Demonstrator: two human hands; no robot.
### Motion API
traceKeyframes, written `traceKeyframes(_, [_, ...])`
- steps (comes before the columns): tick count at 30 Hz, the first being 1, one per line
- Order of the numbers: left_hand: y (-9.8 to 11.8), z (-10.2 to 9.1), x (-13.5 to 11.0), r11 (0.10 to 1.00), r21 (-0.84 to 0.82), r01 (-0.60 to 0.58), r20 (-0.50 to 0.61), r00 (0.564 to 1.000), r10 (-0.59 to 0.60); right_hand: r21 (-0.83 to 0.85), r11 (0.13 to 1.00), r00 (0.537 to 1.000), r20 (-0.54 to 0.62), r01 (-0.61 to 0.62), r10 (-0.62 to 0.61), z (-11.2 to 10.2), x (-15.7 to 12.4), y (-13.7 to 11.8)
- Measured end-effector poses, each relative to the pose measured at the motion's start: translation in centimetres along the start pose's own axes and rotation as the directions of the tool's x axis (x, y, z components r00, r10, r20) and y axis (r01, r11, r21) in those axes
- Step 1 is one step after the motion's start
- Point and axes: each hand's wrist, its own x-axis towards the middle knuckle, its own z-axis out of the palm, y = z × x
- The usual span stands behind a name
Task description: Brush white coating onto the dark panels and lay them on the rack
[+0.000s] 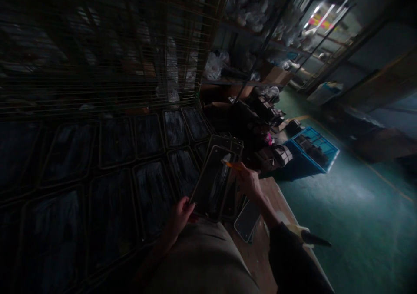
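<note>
One hand (pixel 249 182) slanting brush (pixel 233 165), left (pixel 181 213) gripping panel (pixel 208 189)

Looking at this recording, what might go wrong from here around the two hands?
The left hand holds the dark panel near its lower-left edge, so pressure from the orange-handled tool might tilt it. Beside the right sleeve, a pale item with a dark tip appears to jut past the wooden surface; the arm may knock it off.

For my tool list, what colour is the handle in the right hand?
The handle is orange; see the head view.
</note>
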Motion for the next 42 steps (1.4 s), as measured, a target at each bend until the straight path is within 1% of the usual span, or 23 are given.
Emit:
traceKeyframes(2, [0.1, 0.0, -0.1, 1.0, -0.016, -0.001, 0.007, 1.0, 0.001, 0.129, 0.991, 0.993, 0.111, 0.019, -0.034, -0.1, -0.7, -1.2])
traceKeyframes(3, [0.1, 0.0, -0.1, 1.0, -0.023, -0.001, 0.006, 1.0, 0.001, 0.189, 0.982, 0.988, 0.144, 0.019, -0.047, -0.2, -0.7, -1.7])
traceKeyframes(4, [0.1, 0.0, -0.1, 1.0, -0.028, 0.001, 0.004, 1.0, -0.001, 0.224, 0.974, 0.987, 0.151, 0.017, -0.052, -0.4, -0.5, -2.0])
traceKeyframes(6, [0.0, 0.0, -0.1, 1.0, -0.031, 0.004, -0.001, 1.0, -0.004, 0.21, 0.978, 0.995, 0.09, 0.021, -0.041, -0.7, 0.7, -2.1])
traceKeyframes(8, [-0.2, -0.1, -0.1, 0.999, -0.034, -0.002, -0.002, 1.0, 0.002, 0.129, 0.991, 1.0, -0.004, 0.025, -0.024, -0.6, 2.6, -1.6])
traceKeyframes(9, [-0.3, -0.1, -0.1, 0.999, -0.034, -0.009, 0.002, 1.0, 0.009, 0.09, 0.996, 0.999, -0.033, 0.028, -0.025, -0.3, 3.5, -1.2])
traceKeyframes(12, [-0.5, -0.3, -0.1, 1.0, -0.017, -0.023, 0.026, 0.999, 0.024, 0.026, 0.999, 0.998, -0.048, 0.047, -0.046, 1.0, 5.2, 0.0])
traceKeyframes(14, [-0.4, -0.3, -0.2, 1.0, -0.007, -0.021, 0.03, 0.999, 0.021, 0.016, 0.998, 0.998, -0.026, 0.06, -0.059, 2.0, 5.1, 0.3])
traceKeyframes(16, [-0.2, -0.4, -0.3, 1.0, -0.009, -0.017, 0.03, 0.999, 0.018, 0.016, 0.997, 0.997, 0.019, 0.074, -0.074, 2.7, 4.1, 0.1])
traceKeyframes(19, [0.0, -0.3, -0.4, 1.0, -0.024, -0.019, 0.015, 1.0, 0.02, 0.053, 0.993, 0.987, 0.12, 0.101, -0.107, 2.8, 1.7, -0.8])
traceKeyframes(23, [0.1, -0.3, -0.4, 0.999, -0.043, -0.022, 0.009, 1.0, 0.022, 0.205, 0.975, 0.96, 0.245, 0.082, -0.132, 2.0, -1.9, -2.4])
traceKeyframes(25, [0.2, -0.3, -0.4, 0.999, -0.036, -0.012, 0.003, 1.0, 0.012, 0.285, 0.958, 0.942, 0.307, 0.045, -0.135, 1.7, -3.6, -3.2])
traceKeyframes(29, [0.1, -0.3, -0.3, 0.997, -0.048, 0.057, -0.012, 0.998, -0.058, 0.385, 0.922, 0.906, 0.404, -0.042, -0.128, 1.5, -6.7, -4.3])
traceKeyframes(32, [-0.1, -0.3, -0.2, 0.994, -0.077, 0.083, -0.016, 0.996, -0.084, 0.451, 0.883, 0.879, 0.463, -0.129, -0.108, 1.1, -8.1, -4.1])
traceKeyframes(34, [-0.1, -0.3, -0.2, 0.994, -0.074, 0.081, -0.024, 0.996, -0.083, 0.494, 0.846, 0.863, 0.498, -0.201, -0.086, 0.8, -8.3, -3.2])
traceKeyframes(35, [-0.1, -0.3, -0.3, 0.995, -0.065, 0.08, -0.027, 0.996, -0.082, 0.509, 0.831, 0.867, 0.494, -0.227, -0.066, 0.7, -8.0, -2.5])
traceKeyframes(37, [-0.1, -0.2, -0.3, 0.997, -0.037, 0.072, -0.029, 0.997, -0.073, 0.511, 0.826, 0.905, 0.425, -0.237, -0.003, 0.7, -7.0, -1.0])
traceKeyframes(39, [0.0, -0.3, -0.4, 0.998, -0.002, 0.058, -0.041, 0.997, -0.058, 0.482, 0.854, 0.959, 0.276, -0.195, 0.063, 0.7, -5.3, 0.4])
traceKeyframes(40, [0.0, -0.3, -0.3, 0.999, 0.013, 0.049, -0.047, 0.998, -0.049, 0.449, 0.879, 0.978, 0.192, -0.161, 0.081, 0.7, -4.3, 1.1])
traceKeyframes(42, [-0.2, -0.4, -0.2, 0.999, 0.024, 0.033, -0.048, 0.998, -0.031, 0.353, 0.932, 0.996, 0.052, -0.087, 0.074, 0.7, -2.3, 1.9])
